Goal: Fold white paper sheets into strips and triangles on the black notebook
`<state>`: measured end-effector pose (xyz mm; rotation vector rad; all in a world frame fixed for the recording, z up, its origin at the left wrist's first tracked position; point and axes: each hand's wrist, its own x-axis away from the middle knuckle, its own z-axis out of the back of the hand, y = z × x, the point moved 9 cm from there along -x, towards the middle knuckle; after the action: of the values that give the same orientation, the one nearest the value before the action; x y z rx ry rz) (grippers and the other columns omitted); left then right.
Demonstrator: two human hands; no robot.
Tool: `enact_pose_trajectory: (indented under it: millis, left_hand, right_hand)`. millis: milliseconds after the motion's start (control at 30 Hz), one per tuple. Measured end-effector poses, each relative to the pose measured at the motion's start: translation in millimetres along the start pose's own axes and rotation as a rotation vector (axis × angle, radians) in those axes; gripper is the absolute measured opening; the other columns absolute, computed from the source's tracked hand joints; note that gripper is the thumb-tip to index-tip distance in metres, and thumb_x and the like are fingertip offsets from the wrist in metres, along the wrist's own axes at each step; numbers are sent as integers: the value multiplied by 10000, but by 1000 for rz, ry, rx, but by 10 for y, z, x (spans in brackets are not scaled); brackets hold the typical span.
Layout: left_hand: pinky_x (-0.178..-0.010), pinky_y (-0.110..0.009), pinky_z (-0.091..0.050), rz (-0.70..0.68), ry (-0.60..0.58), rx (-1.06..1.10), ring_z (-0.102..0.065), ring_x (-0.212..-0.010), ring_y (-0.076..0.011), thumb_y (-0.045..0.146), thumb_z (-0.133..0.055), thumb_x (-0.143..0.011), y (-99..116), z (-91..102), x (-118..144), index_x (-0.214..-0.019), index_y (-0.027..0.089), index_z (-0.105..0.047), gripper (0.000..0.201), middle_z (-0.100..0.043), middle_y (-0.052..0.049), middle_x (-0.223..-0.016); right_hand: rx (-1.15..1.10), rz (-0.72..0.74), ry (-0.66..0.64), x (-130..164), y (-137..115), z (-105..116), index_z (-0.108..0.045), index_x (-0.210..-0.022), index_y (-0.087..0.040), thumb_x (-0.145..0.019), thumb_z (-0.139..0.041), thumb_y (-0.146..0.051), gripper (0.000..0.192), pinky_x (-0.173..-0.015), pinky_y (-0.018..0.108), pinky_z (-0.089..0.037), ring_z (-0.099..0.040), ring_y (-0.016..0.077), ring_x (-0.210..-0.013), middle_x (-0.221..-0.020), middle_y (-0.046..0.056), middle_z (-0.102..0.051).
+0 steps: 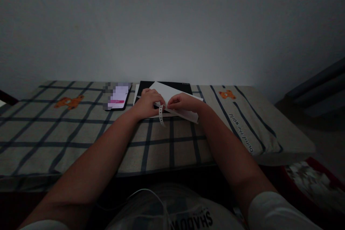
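Observation:
A white sheet of paper [172,92] lies at a slant over a black flat cover [185,87], its near edge folded up or lifted. My left hand [149,103] is closed at the sheet's left part, its fingers curled over the paper. From those fingertips a narrow white paper strip with a row of holes [161,115] curls down; whether it is still joined to the sheet I cannot tell. Close beside it, my right hand [185,102] pinches the sheet's near edge between thumb and fingers. Parts of the paper under both hands are hidden.
A phone [118,97] with a lit screen lies left of the paper. Under everything is a checked tablecloth [157,143] with bear figures. The wall [172,25] rises behind the table. At lower right stands a red container [314,183] with whitish contents. A white cable [147,189] crosses my lap.

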<state>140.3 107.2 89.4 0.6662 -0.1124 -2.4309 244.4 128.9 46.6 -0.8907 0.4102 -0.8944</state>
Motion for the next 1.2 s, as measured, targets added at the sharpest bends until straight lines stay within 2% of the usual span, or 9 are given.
enact_pose_trajectory:
  millis: [233, 367, 600, 800, 1200]
  left_hand:
    - [-887, -409, -262, -1, -7, 12, -561, -898, -211, 334, -609, -774, -7, -40, -1, -806, 224, -687, 139, -693, -17, -829]
    - [-879, -410, -262, -19, -7, 30, -567, -886, -217, 350, -618, -772, 20, -26, -2, -795, 210, -693, 161, -693, -28, -813]
    - [-875, -404, -261, -26, -26, 29, -558, -908, -213, 352, -600, -789, 20, -38, 2, -813, 221, -696, 165, -701, -24, -846]
    - [-869, -402, -271, -8, -15, -5, -557, -888, -211, 365, -611, -775, 16, -2, 2, -790, 219, -684, 164, -695, -21, -818]
    - [-878, -403, -267, -16, 0, 1, -556, -888, -207, 412, -616, -796, 4, -14, 1, -806, 226, -691, 201, -696, -26, -833]
  right_hand:
    - [23, 17, 16, -4, -50, 10, -709, -894, -138, -773, -630, -423, 320, -679, 258, -398, -555, 133, -741, -845, 53, -682]
    - [60, -1, 14, 11, -75, -6, -708, -892, -126, -783, -615, -428, 334, -659, 256, -387, -548, 131, -719, -828, 53, -677]
    - [80, 59, 27, -19, -78, -15, -714, -873, -132, -773, -624, -445, 340, -684, 261, -395, -561, 136, -739, -825, 51, -682]
    - [-6, -20, 6, 20, -39, -1, -715, -909, -130, -772, -633, -388, 304, -652, 255, -398, -548, 124, -705, -831, 55, -684]
    - [-17, -50, -1, 9, 16, 5, -711, -898, -130, -766, -638, -425, 332, -617, 248, -379, -519, 114, -666, -789, 41, -659]
